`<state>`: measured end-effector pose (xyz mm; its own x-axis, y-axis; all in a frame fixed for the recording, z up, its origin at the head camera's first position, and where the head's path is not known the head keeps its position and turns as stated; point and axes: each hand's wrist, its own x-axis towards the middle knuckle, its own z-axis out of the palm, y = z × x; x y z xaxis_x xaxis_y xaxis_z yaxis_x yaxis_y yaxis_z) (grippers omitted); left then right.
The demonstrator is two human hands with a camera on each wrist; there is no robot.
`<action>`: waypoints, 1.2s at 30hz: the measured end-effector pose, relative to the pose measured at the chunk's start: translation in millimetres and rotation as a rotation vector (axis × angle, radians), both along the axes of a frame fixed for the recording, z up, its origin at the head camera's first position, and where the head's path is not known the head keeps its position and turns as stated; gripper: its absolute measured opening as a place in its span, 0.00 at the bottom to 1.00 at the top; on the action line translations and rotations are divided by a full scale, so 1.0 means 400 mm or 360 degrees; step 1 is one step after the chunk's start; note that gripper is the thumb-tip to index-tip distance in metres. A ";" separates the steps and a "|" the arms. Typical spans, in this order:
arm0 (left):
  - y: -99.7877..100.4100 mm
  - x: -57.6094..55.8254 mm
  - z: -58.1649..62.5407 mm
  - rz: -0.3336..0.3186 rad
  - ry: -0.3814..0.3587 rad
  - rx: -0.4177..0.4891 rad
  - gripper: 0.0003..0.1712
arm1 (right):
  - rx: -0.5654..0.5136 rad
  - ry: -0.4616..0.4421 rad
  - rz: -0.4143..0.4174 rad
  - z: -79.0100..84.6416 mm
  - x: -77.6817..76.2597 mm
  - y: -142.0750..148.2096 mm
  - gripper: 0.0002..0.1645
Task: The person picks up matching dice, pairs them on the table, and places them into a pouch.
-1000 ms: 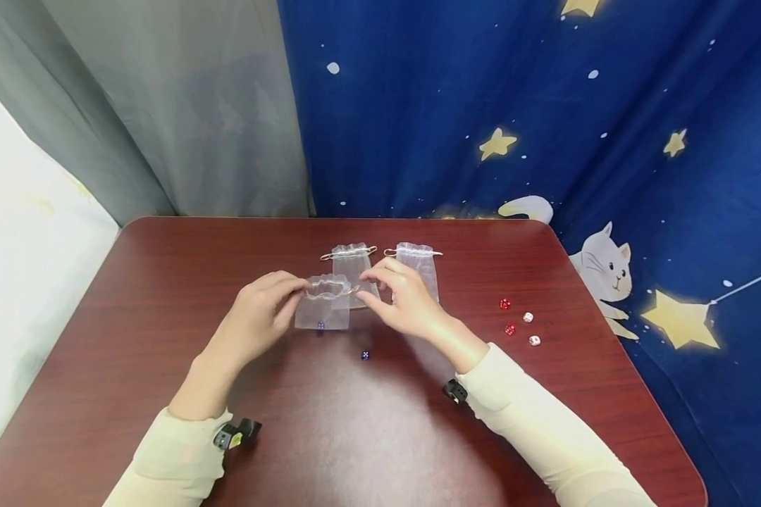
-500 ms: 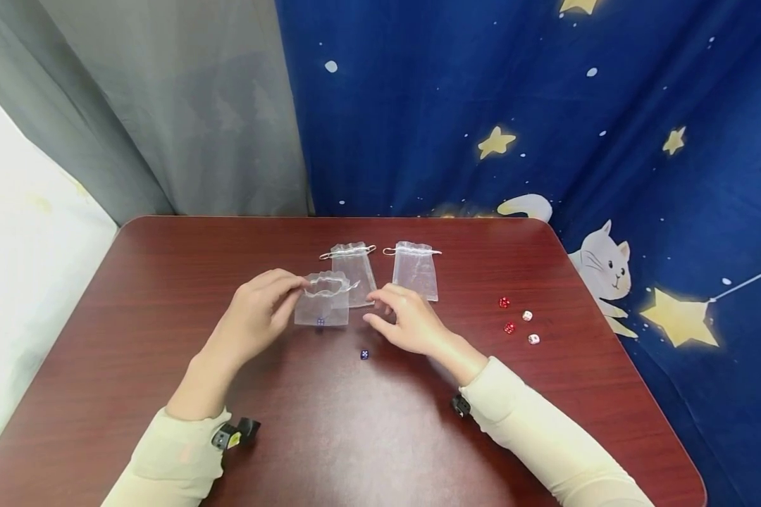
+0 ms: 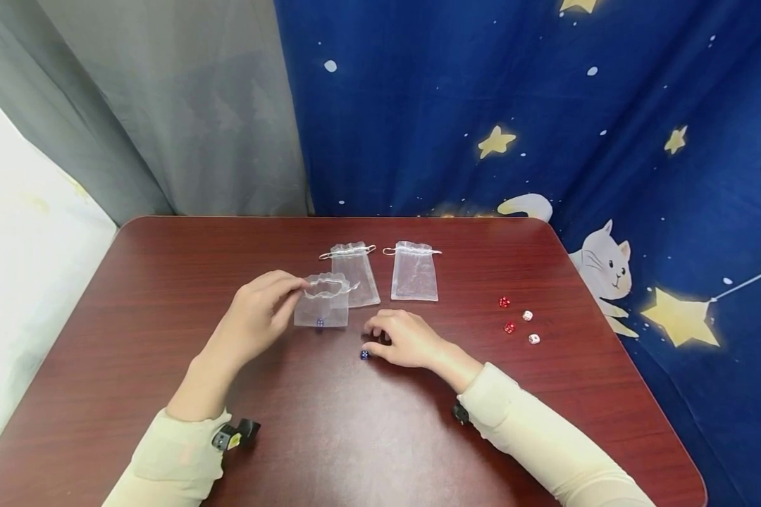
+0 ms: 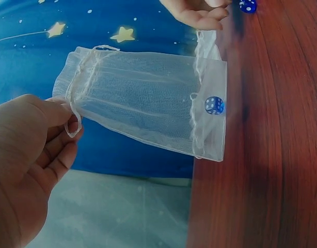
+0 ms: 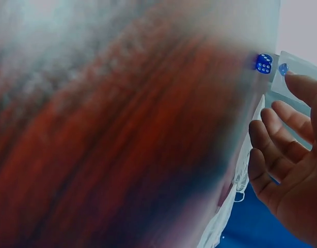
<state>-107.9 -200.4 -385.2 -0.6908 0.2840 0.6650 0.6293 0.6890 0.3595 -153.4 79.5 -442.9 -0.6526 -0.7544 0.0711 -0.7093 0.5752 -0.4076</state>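
My left hand (image 3: 260, 310) pinches the rim of a sheer white drawstring pouch (image 4: 143, 93), which hangs upright with its mouth spread. Through the mesh, a blue die (image 4: 214, 105) shows at the pouch's bottom. A second blue die (image 3: 364, 355) lies on the table, just beside the thumb of my right hand (image 3: 409, 340). That hand's fingers are loosely bent with nothing between them; in the right wrist view a gap shows between the loose blue die (image 5: 264, 63) and the fingers.
Two more sheer pouches, a middle one (image 3: 357, 278) and a right one (image 3: 415, 274), lie flat behind the hands. Two red dice (image 3: 504, 302) and two white dice (image 3: 528, 316) sit to the right on the brown table (image 3: 330, 436). Curtains hang behind.
My right hand has left the pouch's mouth and come down toward me, reaching the loose blue die. The left hand and its pouch have stayed almost still.
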 end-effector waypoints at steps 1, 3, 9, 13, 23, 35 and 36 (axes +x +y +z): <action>0.000 0.000 0.000 0.0002 -0.0003 -0.0001 0.11 | 0.0011 -0.0011 0.0005 -0.001 0.001 -0.001 0.17; -0.002 0.001 -0.001 0.0009 -0.0011 -0.0006 0.11 | 0.0028 -0.0029 0.0023 -0.004 0.002 -0.002 0.19; -0.004 0.001 -0.005 0.0025 -0.0027 -0.0014 0.11 | 0.0088 -0.0055 0.0059 -0.008 0.006 -0.008 0.19; -0.004 0.002 -0.006 0.0029 -0.0025 -0.0014 0.10 | 0.0104 -0.0058 0.0062 -0.005 0.007 -0.010 0.19; -0.006 0.007 -0.009 0.0044 -0.0047 -0.0024 0.10 | 0.0138 -0.0023 0.0090 -0.003 0.017 -0.016 0.17; -0.007 0.009 -0.011 0.0041 -0.0054 -0.0033 0.10 | 0.0089 0.0026 0.0097 0.002 0.009 -0.013 0.09; -0.007 0.009 -0.011 0.0040 -0.0054 -0.0033 0.10 | 0.0071 0.0031 0.0090 0.005 0.007 -0.012 0.10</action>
